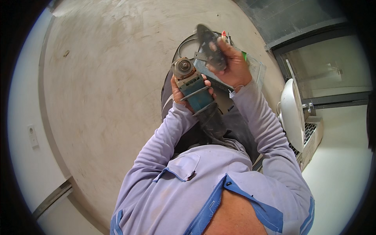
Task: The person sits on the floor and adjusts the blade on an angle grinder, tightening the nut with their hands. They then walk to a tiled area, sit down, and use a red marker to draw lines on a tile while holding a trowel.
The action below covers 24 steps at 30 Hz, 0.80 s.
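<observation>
Concrete-coloured floor (102, 78), bounded by a pale wall at its left edge and a dark panel (290, 17) at its upper right corner. Toward the right edge of the floor stands a white round dish (291, 115); nearer the person, partly hidden by the right hand and sleeve, is a pale grey tray (258, 70). The grinder (199, 98), teal-bodied with a dark rear end, is held over the person's lap, its metal head pointing away from the body. The left hand (178, 93) is wrapped around the grinder just behind the head. The right hand (237, 66), apart from the left, grips a dark part (211, 47), blurred and oblong in outline, above the tray and beside the head. A red-tipped item (223, 34) shows beyond the right hand. The round metal fitting (185, 65) on the head is exposed, with no disc on it. Judged from this, the body is assembled and firmly supported, while the head remains uncovered and the dark part unattached.
</observation>
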Tool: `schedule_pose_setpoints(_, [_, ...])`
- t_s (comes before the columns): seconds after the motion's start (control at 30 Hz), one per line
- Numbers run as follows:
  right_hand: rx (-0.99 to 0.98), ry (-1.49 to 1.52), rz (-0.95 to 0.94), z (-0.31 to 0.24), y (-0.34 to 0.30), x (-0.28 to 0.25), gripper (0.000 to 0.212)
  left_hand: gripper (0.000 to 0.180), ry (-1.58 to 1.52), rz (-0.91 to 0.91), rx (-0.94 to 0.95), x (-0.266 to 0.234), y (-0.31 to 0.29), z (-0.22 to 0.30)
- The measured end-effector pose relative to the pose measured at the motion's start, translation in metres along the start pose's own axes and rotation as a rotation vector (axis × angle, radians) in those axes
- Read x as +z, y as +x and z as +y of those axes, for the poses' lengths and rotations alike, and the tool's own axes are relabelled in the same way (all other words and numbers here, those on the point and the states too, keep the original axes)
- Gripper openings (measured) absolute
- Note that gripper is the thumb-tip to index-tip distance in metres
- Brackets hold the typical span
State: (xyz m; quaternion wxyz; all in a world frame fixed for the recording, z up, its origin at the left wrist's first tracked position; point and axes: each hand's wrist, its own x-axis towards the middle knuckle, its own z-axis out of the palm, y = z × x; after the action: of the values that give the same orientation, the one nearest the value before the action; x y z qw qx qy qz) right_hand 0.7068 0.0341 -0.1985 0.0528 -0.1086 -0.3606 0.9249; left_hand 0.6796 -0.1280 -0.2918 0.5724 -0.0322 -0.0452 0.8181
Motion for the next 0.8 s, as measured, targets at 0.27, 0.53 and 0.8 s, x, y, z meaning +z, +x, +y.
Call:
schedule_pose_setpoints(0.27, [-0.14,-0.214,0.525,-0.016,-0.016,-0.087,0.02,0.087,0.018,-0.027,0.007,-0.002,0.001,0.0])
schedule_pose_setpoints(0.53, [-0.099,-0.703,0.472,0.0,-0.038,-0.076,0.021,0.094,0.0,-0.066,0.012,-0.001,-0.003,-0.001])
schedule_pose_setpoints(0.8, [-0.325,-1.214,0.315,-0.026,-0.03,-0.051,0.028,0.093,0.047,-0.035,-0.03,-0.004,-0.001,0.003])
